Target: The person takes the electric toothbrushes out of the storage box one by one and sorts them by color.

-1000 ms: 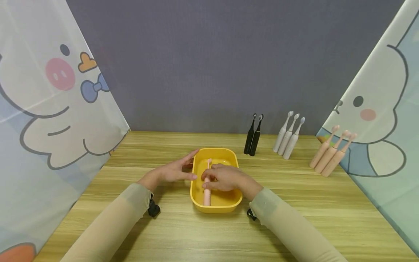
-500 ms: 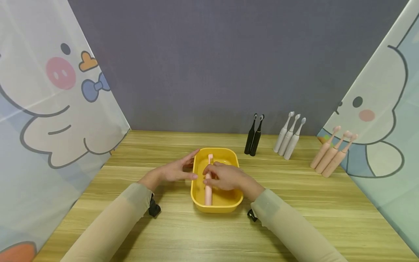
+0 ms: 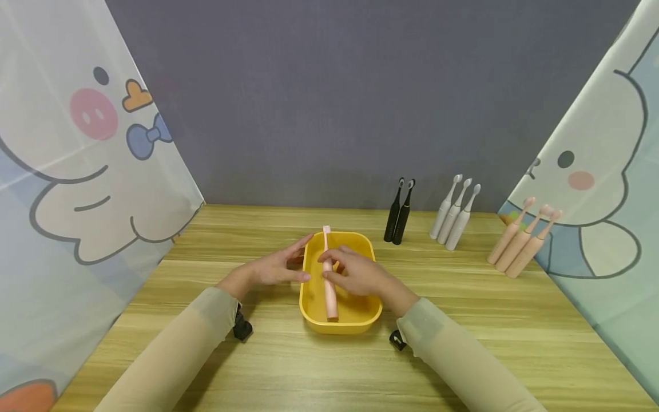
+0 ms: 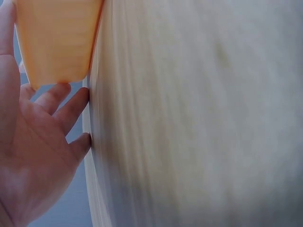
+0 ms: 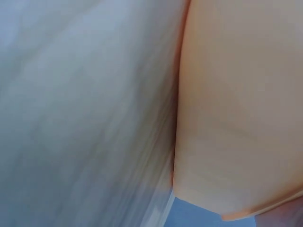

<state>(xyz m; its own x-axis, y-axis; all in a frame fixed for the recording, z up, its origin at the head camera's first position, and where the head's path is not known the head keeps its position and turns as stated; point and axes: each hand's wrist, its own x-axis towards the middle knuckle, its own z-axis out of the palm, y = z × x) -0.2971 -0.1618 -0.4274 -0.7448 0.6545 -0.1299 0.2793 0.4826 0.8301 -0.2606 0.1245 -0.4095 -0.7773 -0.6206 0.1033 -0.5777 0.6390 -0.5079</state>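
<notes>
A pink electric toothbrush is pinched in the fingers of my right hand, inside a yellow plastic bin. Its brush head rises above the bin's far rim, while the handle slants down toward the near end. My left hand steadies the bin's left side with fingers spread. In the left wrist view, the fingertips of that left hand touch the bin's outer wall. The right wrist view is mostly filled by the bin's wall, with a bit of skin at the lower right corner.
Two black electric toothbrushes stand upright behind the bin to the right. Further right come three white ones, then three pink ones. All stand on the wood-grain table. A grey panel closes the back.
My right hand has lifted the pink toothbrush from the bin's floor, its brush head now tipped up past the far rim. The left hand and bin have stayed put.
</notes>
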